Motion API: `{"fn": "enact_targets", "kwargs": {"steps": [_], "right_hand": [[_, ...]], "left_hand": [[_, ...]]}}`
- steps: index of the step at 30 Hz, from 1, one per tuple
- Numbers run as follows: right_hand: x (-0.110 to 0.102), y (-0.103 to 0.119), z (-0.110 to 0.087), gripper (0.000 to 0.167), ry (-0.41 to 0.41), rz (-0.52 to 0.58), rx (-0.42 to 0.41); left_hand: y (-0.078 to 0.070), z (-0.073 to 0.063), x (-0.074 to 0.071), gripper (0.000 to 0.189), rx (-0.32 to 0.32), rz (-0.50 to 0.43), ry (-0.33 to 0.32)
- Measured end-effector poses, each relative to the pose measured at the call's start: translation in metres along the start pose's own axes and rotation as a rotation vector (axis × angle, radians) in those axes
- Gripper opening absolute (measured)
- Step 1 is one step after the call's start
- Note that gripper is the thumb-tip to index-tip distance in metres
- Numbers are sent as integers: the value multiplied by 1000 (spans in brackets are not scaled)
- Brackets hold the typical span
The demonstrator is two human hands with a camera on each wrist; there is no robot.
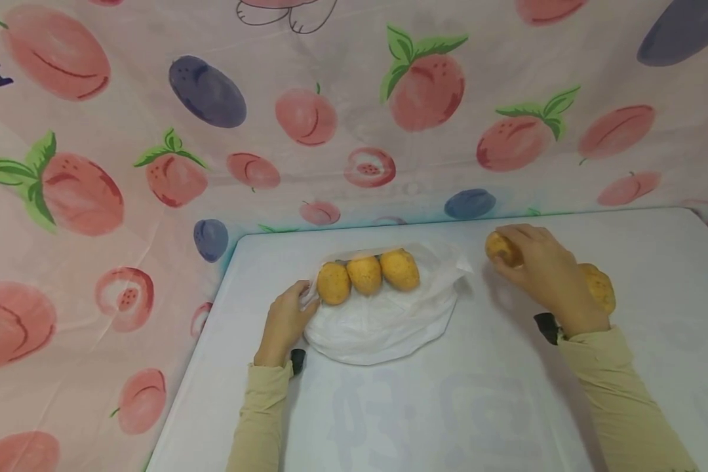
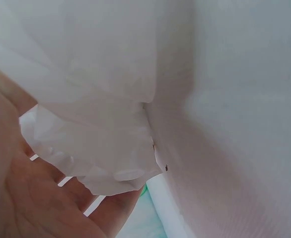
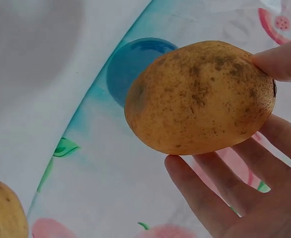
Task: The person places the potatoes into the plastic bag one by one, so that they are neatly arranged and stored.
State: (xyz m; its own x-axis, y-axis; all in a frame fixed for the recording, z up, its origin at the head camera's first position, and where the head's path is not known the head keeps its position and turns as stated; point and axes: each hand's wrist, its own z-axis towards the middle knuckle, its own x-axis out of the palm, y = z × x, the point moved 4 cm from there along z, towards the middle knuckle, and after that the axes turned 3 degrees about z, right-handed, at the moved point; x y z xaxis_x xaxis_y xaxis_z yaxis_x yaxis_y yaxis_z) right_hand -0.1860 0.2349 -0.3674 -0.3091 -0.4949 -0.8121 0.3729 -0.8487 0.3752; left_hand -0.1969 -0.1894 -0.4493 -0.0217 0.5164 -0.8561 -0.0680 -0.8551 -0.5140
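Three potatoes point(image 1: 366, 275) lie in a row on a crumpled white plastic bag point(image 1: 366, 337). At the bag's left side, my left hand point(image 1: 283, 321) holds its edge, thumb near the leftmost potato; the left wrist view shows thin film point(image 2: 96, 144) hiding part of the fingers. Off to the right, my right hand point(image 1: 539, 269) grips another potato point(image 3: 200, 99) above the table, thumb on one side and fingertips on the other. This potato is oval and yellow-brown, with dark specks.
Near my right wrist more potato point(image 1: 598, 288) shows on the white table point(image 1: 389, 419), partly covered by the arm. A fruit-printed cloth point(image 1: 342, 72) hangs behind the table's far edge and along the left side.
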Motion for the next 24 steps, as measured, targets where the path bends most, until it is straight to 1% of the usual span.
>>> {"fn": "enact_targets", "kwargs": {"steps": [7, 17, 21, 24], "right_hand": [[-4, 9, 4, 46, -16, 7, -21], [-9, 25, 7, 45, -18, 26, -25], [-10, 31, 10, 44, -32, 33, -40], [-10, 36, 11, 44, -28, 39, -42]], "left_hand": [[0, 0, 0, 44, 1, 2, 1], [1, 0, 0, 45, 6, 11, 4], [0, 0, 0, 45, 2, 8, 5], [0, -1, -1, 45, -2, 7, 6]]}}
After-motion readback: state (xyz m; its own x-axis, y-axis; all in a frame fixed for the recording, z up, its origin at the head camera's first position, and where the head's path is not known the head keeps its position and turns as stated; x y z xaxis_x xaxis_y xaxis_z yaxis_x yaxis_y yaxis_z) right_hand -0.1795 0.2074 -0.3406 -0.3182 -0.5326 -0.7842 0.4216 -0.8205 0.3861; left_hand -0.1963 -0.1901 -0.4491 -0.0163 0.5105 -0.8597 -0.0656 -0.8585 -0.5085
